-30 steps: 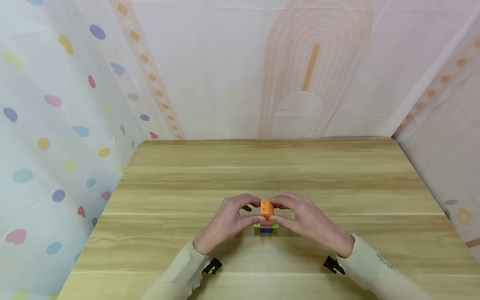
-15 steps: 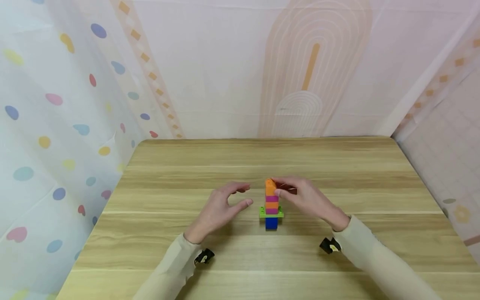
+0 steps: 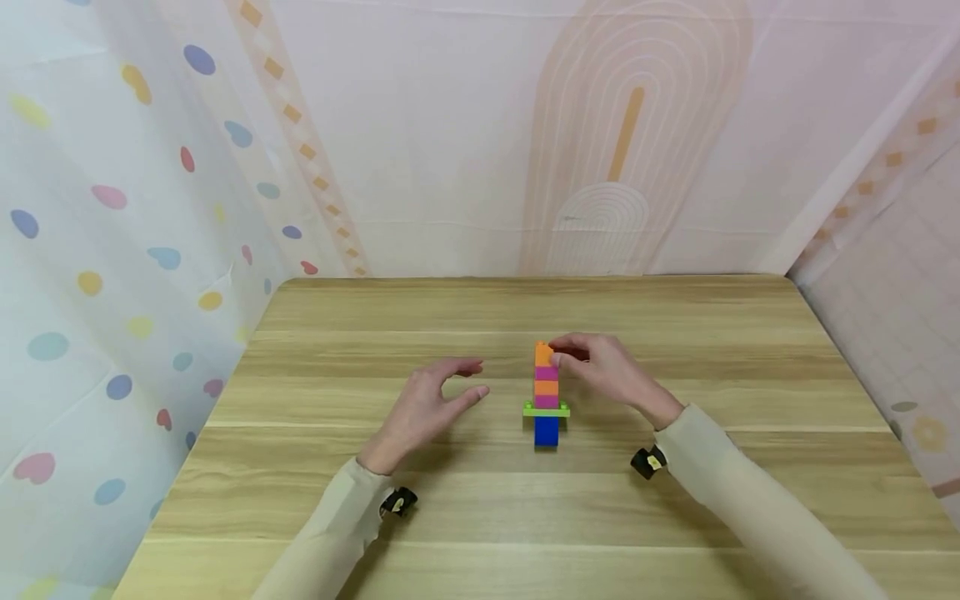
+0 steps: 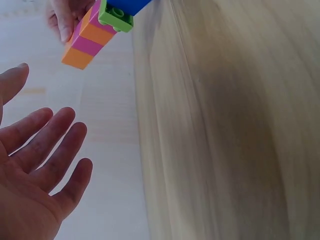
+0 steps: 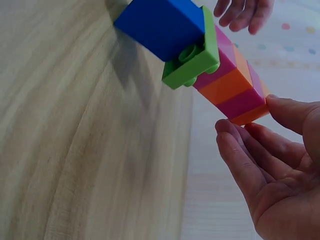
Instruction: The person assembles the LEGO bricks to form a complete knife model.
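Observation:
A tower of toy building bricks stands upright on the table, seen in all views. At its foot is a blue brick [image 5: 162, 30]; a green plate [image 5: 195, 62] juts out on both sides above it. Pink and orange bricks alternate over the plate, up to an orange brick [image 3: 544, 354] at the top. My right hand [image 3: 609, 367] pinches this top brick from the right, thumb on its near side. To the left of the tower, my left hand [image 3: 427, 404] hovers apart from it, fingers spread and holding nothing.
The wood-grain table [image 3: 375, 325] reaches back to a patterned cloth [image 3: 442, 150]. Cloth also hangs at the left and right sides. A black wrist camera [image 3: 399, 502] sits under the left sleeve, another black camera [image 3: 648, 462] under the right.
Both hands were at the top orange brick. The left hand has let go and drawn back left. The right hand keeps its pinch, and tower and hand have shifted farther back.

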A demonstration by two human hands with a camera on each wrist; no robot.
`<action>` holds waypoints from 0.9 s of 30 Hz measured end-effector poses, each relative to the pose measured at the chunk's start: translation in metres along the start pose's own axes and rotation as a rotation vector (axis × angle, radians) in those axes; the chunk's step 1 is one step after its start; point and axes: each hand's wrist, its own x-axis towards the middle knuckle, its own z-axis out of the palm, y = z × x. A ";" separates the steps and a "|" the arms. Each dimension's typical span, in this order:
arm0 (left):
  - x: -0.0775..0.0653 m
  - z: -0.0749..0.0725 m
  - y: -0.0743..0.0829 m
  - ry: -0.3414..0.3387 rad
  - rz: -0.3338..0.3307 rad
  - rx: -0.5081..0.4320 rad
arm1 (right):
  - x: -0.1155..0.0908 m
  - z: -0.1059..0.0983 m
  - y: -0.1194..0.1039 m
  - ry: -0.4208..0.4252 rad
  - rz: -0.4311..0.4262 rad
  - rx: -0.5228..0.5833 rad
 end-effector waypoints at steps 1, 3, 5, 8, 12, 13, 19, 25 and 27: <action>0.000 0.000 -0.001 -0.001 -0.004 0.002 | 0.002 0.000 0.002 -0.006 0.009 -0.002; -0.001 0.000 -0.003 -0.003 -0.010 0.007 | 0.005 0.001 0.004 -0.017 0.030 -0.005; -0.002 0.000 -0.004 -0.003 -0.015 0.012 | 0.008 0.002 0.008 -0.027 0.048 -0.006; -0.003 0.000 -0.006 -0.002 -0.014 0.010 | 0.012 0.003 0.012 -0.041 0.061 -0.012; -0.004 0.000 -0.008 0.003 -0.007 0.010 | 0.018 0.005 0.017 -0.066 0.077 -0.009; -0.004 0.000 -0.009 0.004 -0.006 0.010 | 0.019 0.005 0.018 -0.073 0.086 -0.004; -0.006 0.000 -0.012 0.006 -0.015 0.015 | 0.024 0.007 0.023 -0.111 0.113 0.014; -0.006 -0.001 -0.014 0.012 -0.020 0.021 | 0.028 0.009 0.027 -0.128 0.152 0.030; -0.006 -0.001 -0.014 0.014 -0.020 0.024 | 0.029 0.009 0.028 -0.130 0.161 0.044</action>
